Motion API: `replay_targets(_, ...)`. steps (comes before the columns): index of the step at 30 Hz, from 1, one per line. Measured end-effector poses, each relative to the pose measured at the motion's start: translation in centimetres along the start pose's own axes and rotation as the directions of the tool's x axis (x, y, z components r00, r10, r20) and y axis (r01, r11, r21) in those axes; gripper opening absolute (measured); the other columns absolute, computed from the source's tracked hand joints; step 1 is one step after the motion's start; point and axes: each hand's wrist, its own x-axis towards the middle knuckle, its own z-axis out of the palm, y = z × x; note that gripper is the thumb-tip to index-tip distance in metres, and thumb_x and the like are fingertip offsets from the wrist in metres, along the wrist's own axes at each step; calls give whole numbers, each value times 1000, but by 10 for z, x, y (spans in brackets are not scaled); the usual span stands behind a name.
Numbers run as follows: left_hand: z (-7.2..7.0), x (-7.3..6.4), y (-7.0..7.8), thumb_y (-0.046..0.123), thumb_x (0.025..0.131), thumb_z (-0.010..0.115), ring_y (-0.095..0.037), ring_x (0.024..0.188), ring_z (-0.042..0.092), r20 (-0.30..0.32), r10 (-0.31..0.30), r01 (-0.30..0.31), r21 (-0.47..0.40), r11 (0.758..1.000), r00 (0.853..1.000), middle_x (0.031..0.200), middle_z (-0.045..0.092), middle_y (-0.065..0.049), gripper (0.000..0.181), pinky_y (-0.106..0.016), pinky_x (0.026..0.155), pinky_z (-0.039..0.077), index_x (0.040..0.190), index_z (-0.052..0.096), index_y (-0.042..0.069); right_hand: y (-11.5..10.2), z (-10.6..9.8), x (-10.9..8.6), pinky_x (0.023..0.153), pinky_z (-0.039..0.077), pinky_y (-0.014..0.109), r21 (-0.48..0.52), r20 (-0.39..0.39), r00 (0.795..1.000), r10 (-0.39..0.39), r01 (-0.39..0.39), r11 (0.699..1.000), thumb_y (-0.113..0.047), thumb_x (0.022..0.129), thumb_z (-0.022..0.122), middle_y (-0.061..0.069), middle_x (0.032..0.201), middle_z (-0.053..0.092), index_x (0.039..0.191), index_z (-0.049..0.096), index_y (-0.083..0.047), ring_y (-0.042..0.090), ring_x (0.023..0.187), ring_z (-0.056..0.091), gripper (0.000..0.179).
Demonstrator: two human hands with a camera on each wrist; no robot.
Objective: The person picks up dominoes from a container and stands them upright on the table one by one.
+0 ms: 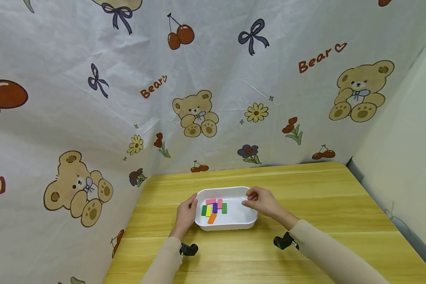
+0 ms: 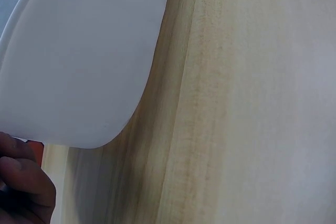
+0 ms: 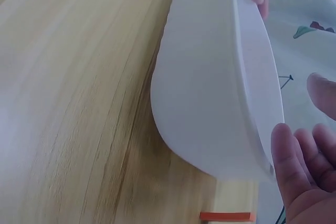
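A white tray (image 1: 238, 221) with rounded corners stands on the table. Small flat rectangular blocks lie in its left half: a yellow block (image 1: 208, 212), a purple block (image 1: 214, 208), an orange block (image 1: 212, 218), and green and pink ones. At the tray's left end my left hand (image 1: 186, 214) grips the rim, its curled fingers (image 2: 23, 174) by the tray's corner in the left wrist view. My right hand (image 1: 264, 201) is over the right end with loosely bent fingers and the thumb apart. In the right wrist view one fingertip (image 3: 282, 135) is right at the rim, with nothing between thumb and fingers.
The wooden table (image 1: 298, 181) meets a white cloth wall (image 1: 227, 150) printed with bears, bows and flowers at the back and left. A pale wall (image 1: 404, 138) runs along the right. An orange-red strip (image 3: 227, 216) shows beyond the tray's end in the right wrist view.
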Motion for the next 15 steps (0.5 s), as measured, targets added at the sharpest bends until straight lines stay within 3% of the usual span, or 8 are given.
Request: replay_targets(15, 2, 2, -3, 26, 108, 55, -31, 140, 54, -6, -1, 1, 7, 1000, 1000, 148, 60, -10, 40, -48, 113, 48, 146, 60, 14, -9, 26, 10, 72, 54, 25, -57, 14, 1000, 20, -20, 998, -22, 83, 88, 6, 94, 66, 104, 67, -6, 16, 84, 58, 35)
